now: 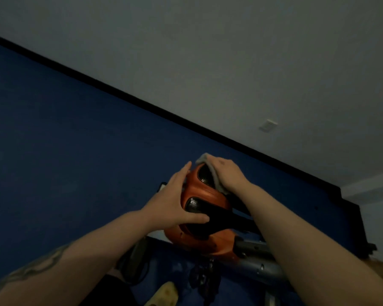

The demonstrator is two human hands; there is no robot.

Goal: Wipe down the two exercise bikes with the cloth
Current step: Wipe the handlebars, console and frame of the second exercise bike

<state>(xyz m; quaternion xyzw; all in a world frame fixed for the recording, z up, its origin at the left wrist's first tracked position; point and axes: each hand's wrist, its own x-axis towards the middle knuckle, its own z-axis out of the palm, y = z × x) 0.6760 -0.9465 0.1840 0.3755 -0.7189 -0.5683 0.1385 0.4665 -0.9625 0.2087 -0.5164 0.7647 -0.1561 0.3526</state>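
Observation:
An exercise bike (206,193) with an orange housing and black mesh panels stands below me, its grey frame tube (259,265) running down to the right. My left hand (175,199) lies flat against the housing's left side, fingers straight, thumb across a black panel. My right hand (227,174) presses a grey cloth (205,157) onto the top right of the housing, fingers curled over it. The cloth sticks out past my fingertips and below my wrist. Only one bike is in view.
A dark blue floor (64,140) spreads to the left, bounded by a black skirting (142,102) and a pale wall with a white socket plate (268,125). A black pedal (200,277) and a yellowish shoe (164,293) lie at the bottom edge.

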